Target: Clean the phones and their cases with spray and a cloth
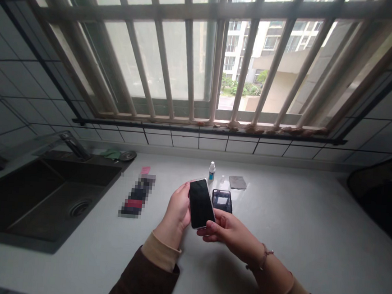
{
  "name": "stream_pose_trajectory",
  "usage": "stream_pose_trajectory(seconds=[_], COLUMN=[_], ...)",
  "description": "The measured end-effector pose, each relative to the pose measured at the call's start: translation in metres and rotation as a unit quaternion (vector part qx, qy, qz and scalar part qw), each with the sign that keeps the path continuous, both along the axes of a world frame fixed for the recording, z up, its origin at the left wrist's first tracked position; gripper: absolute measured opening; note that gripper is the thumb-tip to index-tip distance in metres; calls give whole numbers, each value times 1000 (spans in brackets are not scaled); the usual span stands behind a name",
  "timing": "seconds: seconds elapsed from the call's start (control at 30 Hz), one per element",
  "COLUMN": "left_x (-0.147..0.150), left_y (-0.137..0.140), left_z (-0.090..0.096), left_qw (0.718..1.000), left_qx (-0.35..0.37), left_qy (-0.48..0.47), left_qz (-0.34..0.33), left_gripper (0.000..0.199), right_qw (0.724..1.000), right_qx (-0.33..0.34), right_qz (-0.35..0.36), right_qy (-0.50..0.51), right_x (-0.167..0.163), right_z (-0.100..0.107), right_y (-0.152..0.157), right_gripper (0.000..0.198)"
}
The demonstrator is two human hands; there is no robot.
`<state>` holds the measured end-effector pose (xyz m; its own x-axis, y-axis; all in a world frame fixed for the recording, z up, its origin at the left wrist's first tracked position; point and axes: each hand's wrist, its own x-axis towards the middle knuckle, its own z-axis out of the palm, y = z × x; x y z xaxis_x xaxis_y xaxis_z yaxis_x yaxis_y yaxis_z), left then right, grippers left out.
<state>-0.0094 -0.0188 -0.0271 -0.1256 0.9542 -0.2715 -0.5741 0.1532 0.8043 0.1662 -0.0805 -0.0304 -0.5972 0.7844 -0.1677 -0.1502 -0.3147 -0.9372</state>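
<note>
A smartphone (200, 204) with a dark screen and a light edge is held tilted above the white countertop (99, 257). My left hand (179, 208) grips its left side, the thumb along the upper left edge. At the lower right corner, my right hand (221, 228) holds it between thumb and fingers. Just behind my right hand lies a second dark device (222, 200) with a glossy, reflecting face, partly covered by that hand. Beyond the phone stands a small white bottle (211, 172) with a blue label. A flat grey square (237, 182) lies right of the bottle.
On the left is a dark sink (53, 240) with a faucet (75, 145). Between sink and hands lie a pixelated dark item (137, 196) and a pink slip (145, 170). A black object (382, 193) stands at the far right. Window bars (188, 69) rise behind the counter.
</note>
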Motion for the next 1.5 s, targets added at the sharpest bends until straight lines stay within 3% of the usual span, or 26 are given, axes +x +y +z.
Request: stream_pose_trajectory(seconds=[0.5, 0.9, 1.07, 1.5], left_x=[3, 12, 19, 24], left_y=[-1, -5, -9, -8], left_z=[0, 9, 9, -1], left_qw=[1000, 996, 992, 989], left_qx=[8, 30, 47, 28], left_qy=[-1, -27, -69, -116], left_qz=[4, 84, 100, 89], left_gripper=[22, 18, 18, 20], right_qw=[999, 995, 994, 992], right_qx=[-1, -62, -81, -62], right_qz=[-22, -75, -79, -102], right_qy=[-43, 1, 10, -34], right_x=[1, -2, -8, -10], right_z=[-4, -8, -6, -6], right_y=[2, 1, -1, -1], right_gripper=[56, 56, 70, 57])
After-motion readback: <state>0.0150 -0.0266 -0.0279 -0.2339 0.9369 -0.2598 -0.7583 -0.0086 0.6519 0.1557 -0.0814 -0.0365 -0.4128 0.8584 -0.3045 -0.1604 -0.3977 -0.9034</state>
